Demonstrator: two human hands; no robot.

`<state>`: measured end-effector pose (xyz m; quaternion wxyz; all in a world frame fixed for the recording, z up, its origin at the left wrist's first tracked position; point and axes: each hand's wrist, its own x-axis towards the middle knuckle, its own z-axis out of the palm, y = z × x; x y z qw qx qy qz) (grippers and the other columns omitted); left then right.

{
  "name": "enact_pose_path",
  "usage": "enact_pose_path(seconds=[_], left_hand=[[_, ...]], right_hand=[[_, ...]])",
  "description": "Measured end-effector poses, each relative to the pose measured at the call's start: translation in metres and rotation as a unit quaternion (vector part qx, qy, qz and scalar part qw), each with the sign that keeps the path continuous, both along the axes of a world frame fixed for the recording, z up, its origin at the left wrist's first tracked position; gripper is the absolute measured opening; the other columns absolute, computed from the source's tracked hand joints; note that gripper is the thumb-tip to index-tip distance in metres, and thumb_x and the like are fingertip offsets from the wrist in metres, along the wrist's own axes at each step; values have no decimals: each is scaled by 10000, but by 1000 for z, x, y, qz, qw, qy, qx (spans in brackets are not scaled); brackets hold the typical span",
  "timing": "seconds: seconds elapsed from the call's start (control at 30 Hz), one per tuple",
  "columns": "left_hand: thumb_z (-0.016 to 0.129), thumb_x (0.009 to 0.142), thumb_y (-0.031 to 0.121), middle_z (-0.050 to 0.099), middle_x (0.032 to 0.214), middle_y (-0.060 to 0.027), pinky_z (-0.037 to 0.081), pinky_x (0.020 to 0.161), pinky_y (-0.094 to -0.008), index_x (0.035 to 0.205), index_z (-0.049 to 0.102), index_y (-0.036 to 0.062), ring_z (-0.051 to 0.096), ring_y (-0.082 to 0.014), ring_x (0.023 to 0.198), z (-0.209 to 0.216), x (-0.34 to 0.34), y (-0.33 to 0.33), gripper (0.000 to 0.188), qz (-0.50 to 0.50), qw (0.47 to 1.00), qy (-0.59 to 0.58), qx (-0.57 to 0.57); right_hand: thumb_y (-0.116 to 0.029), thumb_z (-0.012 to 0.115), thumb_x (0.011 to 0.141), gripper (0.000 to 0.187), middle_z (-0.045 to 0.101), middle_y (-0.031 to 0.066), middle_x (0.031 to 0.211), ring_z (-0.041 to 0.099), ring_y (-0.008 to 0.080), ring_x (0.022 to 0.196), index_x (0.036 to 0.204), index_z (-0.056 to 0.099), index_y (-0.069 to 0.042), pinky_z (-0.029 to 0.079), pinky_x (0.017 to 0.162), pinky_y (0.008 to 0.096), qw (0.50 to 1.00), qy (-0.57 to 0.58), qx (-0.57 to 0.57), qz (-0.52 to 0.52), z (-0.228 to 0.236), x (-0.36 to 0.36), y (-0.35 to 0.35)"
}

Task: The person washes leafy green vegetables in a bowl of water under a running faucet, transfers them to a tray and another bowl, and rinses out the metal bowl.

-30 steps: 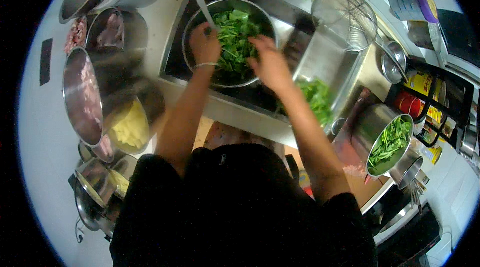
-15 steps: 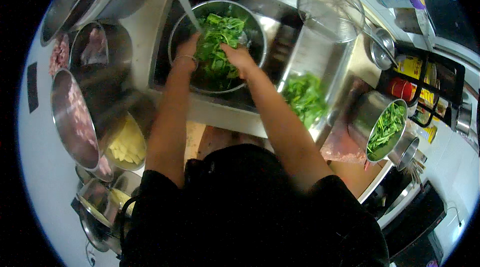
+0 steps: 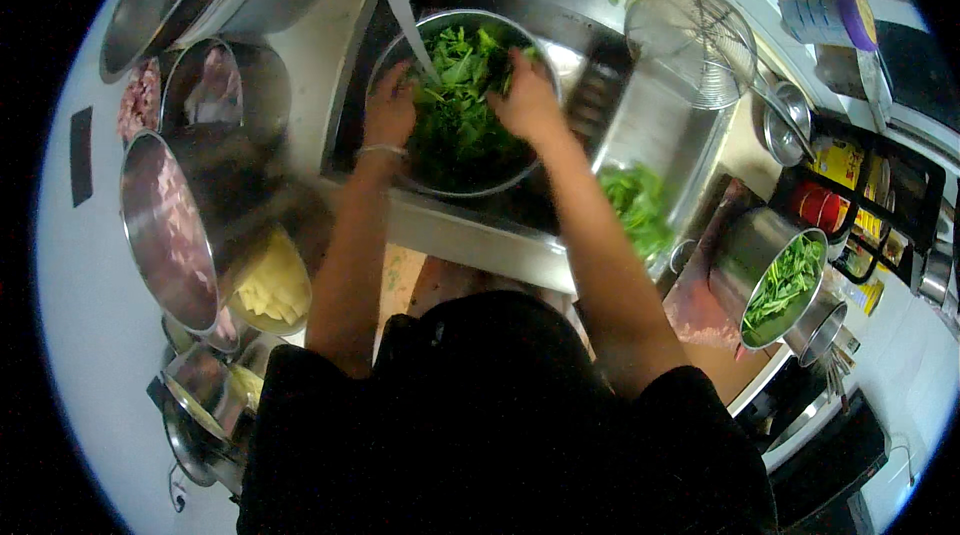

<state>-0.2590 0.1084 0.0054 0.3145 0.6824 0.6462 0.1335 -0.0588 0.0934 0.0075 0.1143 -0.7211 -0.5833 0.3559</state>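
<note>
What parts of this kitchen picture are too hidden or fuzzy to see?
- Head view: the fingertips of the left hand and right hand are buried in the leafy greens.
- The bottom of the metal bowl is covered by the greens.
- The bottles on the rack are too small and bent by the rim.

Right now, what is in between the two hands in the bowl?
In the head view, wet green leaves fill the bowl between the left hand and the right hand, and a stream of water falls near the left hand.
</note>
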Motion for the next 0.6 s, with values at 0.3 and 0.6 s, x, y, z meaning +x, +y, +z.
enact_pose_path(seconds=[0.3,0.6], left_hand=[[437,822,544,515,1159,-125,433,838,-394,1215,455,48,523,-262,1011,-69,13,9,632,439,692,-427,-383],[735,650,270,586,1026,-120,479,740,-332,1121,524,19,585,-216,884,46,26,9,574,304,873,-278,-260]], right_hand=[[-611,582,675,922,305,195,1360,315,339,1236,1348,275,-61,276,980,480,902,326,-222,-177,-62,-25,-3],[-409,568,723,604,470,144,1252,404,286,1177,1230,471,-94,304,966,424,824,437,-296,-206,9,0,1]])
